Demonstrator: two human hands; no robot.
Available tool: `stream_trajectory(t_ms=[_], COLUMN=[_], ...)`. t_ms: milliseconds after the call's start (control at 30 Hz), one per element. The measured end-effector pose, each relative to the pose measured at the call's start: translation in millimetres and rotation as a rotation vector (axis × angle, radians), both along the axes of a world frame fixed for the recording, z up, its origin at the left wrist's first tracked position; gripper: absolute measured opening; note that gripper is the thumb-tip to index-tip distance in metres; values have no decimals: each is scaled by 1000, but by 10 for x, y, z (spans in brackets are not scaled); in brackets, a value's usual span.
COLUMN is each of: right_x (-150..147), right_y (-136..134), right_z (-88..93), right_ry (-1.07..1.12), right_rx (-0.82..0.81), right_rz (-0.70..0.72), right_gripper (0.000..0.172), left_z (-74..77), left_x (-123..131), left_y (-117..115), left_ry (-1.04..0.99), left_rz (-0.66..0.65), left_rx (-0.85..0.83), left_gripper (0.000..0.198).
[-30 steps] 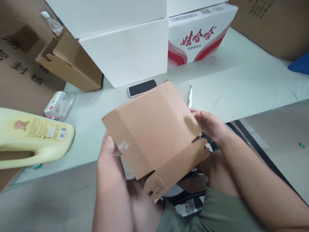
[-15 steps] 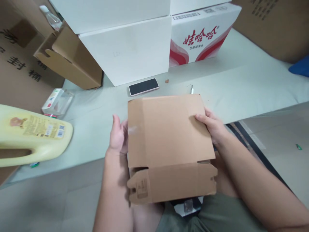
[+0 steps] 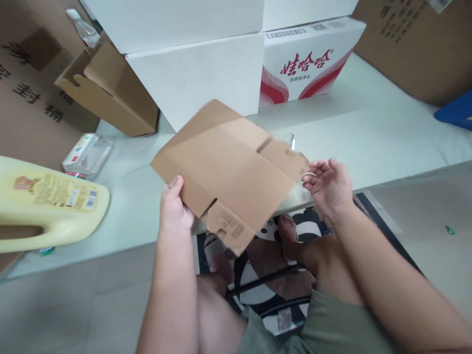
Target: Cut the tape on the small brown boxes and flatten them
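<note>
Pale green tabletop [image 3: 383, 132] spreads before you, white cartons [image 3: 199, 78] at twelve o'clock, a yellow plastic jug [image 3: 70, 223] at nine. Your left hand [image 3: 175, 209], at eight, grips a flattened brown cardboard box [image 3: 224, 160] by its edge, tilted mid-view; your right hand [image 3: 330, 187], at three, is half-open beside its slotted flap [image 3: 282, 157], contact unclear.
</note>
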State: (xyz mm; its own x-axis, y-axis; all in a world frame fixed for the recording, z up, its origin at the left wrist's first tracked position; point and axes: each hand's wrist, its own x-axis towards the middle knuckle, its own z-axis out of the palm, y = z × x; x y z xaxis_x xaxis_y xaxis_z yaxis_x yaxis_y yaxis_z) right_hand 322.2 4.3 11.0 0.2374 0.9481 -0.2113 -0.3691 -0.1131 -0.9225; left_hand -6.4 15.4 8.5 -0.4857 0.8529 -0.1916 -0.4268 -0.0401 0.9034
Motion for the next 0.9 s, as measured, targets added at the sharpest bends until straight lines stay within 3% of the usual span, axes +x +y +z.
stream_trajectory(t_ms=[100,233,333,433,567,733,833,900], right_x=[-206,-563,-669,-575,-113,839,1366,1646], right_y=[-76,-152,-175,-230,-436,-717,-619,-340], right_z=[33,17,-7,7,107,308,439,542], right_ry=[29,-46,-9,52,22,-263,-446,-591], right_rx=[-43,-51,-70,-89,-84,-59,-29,-8], right_rz=[162,316,224,76,-137,-510,-645,-680], right_gripper=[54,43,38,40,47,47,40,37], left_z=[-66,-59,23,127,217,261,272,273], left_x=[-9,126,255,306,300,321,292,261], left_y=[77,92,75,54,26,-6,-25,-31], left_ry=[-63,-122,-193,-254,-307,-301,-296,-292], left_rz=[116,62,-10,-42,-75,-122,-119,-107], left_rx=[63,80,71,96,14,27,21,19], left_gripper=[11,17,20,32,31,31,32,32])
